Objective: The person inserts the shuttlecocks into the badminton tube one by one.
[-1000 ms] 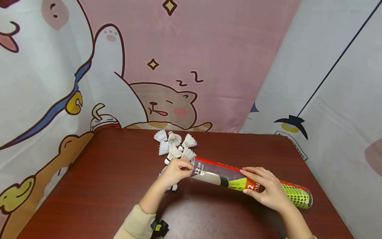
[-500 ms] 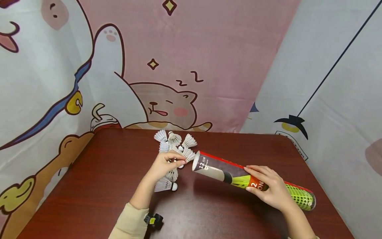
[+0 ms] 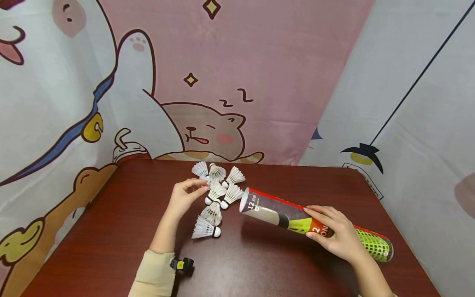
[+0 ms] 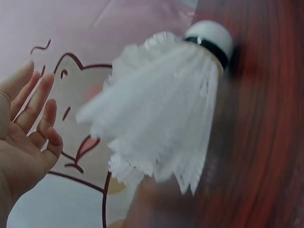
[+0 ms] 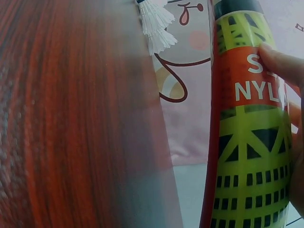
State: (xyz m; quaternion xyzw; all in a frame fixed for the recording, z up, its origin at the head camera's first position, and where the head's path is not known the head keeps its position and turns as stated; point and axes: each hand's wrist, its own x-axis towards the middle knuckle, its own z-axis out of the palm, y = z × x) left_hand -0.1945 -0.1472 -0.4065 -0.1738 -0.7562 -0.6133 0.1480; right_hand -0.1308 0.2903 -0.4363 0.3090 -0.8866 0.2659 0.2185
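Several white feather shuttlecocks lie in a loose cluster at the middle of the table. My left hand (image 3: 184, 196) is at the left side of the cluster, its fingertips overlapping a shuttlecock (image 3: 216, 192) in the head view. The left wrist view shows that hand's fingers loosely bent with nothing between them, and a shuttlecock (image 4: 156, 109) large in front. My right hand (image 3: 334, 231) grips a long printed shuttlecock tube (image 3: 265, 209) round its middle. The tube's round left end faces the cluster. In the right wrist view the thumb lies along the orange band (image 5: 242, 78).
The dark red-brown wooden table (image 3: 122, 231) carries everything. The nearest shuttlecock (image 3: 206, 229) lies with its cork to the right. A cartoon-printed cloth (image 3: 282, 82) hangs behind the table's back edge. A black wrist camera (image 3: 182, 264) is strapped at the left sleeve.
My left hand has moved left from the tube's end, past the right-hand shuttlecocks, to the cluster's left side. The tube, in my right hand, has shifted slightly right and its left end now shows.
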